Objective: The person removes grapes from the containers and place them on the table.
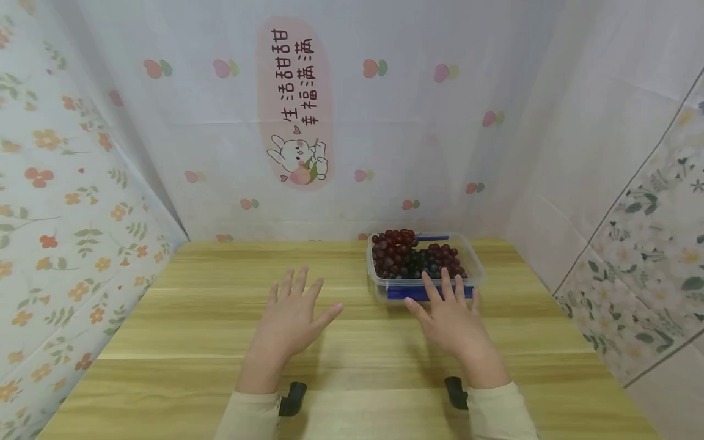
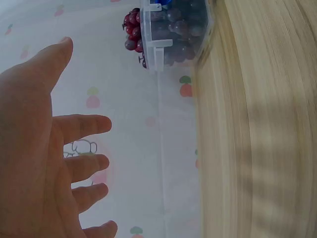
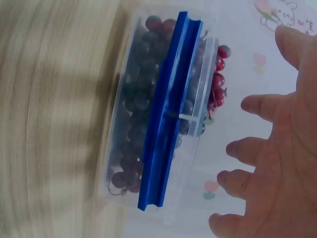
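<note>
White cloth printed with small pink fruit hangs behind a pale yellow wood-grain table. Near the far edge, right of centre, sits a clear plastic rectangular container, its long axis running left to right and a blue clip flap along its near side. Inside are dark red grapes and near-black grapes, the red ones heaped above the rim at the left. The right hand is nearer: the container lies just beyond its fingertips, seemingly untouched. From the left hand, it lies forward and to the right, well apart. Both hands hover above the wood, fingers spread wide, thumbs pointing inward, holding nothing.
</note>
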A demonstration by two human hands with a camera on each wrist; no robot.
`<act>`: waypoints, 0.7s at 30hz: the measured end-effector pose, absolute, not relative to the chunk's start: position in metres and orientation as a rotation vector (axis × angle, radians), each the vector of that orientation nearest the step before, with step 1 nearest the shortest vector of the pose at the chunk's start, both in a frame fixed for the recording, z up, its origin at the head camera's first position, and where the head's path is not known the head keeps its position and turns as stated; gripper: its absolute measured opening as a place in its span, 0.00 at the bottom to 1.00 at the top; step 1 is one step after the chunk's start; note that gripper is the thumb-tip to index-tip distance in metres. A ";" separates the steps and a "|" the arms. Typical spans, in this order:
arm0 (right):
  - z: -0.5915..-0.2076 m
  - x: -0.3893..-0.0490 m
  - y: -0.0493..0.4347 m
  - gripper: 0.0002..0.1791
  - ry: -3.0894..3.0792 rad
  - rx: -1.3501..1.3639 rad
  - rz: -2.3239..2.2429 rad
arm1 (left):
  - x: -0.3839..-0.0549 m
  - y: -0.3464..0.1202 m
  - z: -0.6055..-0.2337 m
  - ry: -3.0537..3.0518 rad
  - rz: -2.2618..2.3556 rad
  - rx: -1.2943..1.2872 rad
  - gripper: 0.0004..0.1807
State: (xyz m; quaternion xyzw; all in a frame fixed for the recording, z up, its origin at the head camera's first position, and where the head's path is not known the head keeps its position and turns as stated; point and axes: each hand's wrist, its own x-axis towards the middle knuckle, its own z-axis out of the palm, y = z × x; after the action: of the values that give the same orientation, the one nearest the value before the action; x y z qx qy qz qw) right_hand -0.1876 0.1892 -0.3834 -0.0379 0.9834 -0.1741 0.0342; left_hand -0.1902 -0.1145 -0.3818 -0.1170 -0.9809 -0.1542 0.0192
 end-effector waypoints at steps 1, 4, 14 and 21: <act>-0.384 -0.189 0.191 0.50 3.031 -0.119 -0.532 | -0.191 -0.114 -0.382 -3.048 -0.477 -0.370 0.47; -0.382 -0.194 0.199 0.50 3.051 -0.117 -0.535 | -0.194 -0.110 -0.380 -3.055 -0.463 -0.386 0.47; -0.364 -0.236 0.239 0.54 3.079 -0.133 -0.452 | -0.222 -0.079 -0.373 -3.037 -0.427 -0.505 0.46; -0.373 -0.264 0.266 0.56 3.002 -0.120 -0.449 | -0.248 -0.038 -0.371 -3.067 -0.285 -0.662 0.46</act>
State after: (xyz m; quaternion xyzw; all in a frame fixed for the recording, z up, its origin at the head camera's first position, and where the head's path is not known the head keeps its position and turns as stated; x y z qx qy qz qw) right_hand -0.2645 0.2660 -0.3733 -0.0395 0.9869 -0.1476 0.0520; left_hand -0.2476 -0.0378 -0.3715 -0.2100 -0.9735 -0.0905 -0.0043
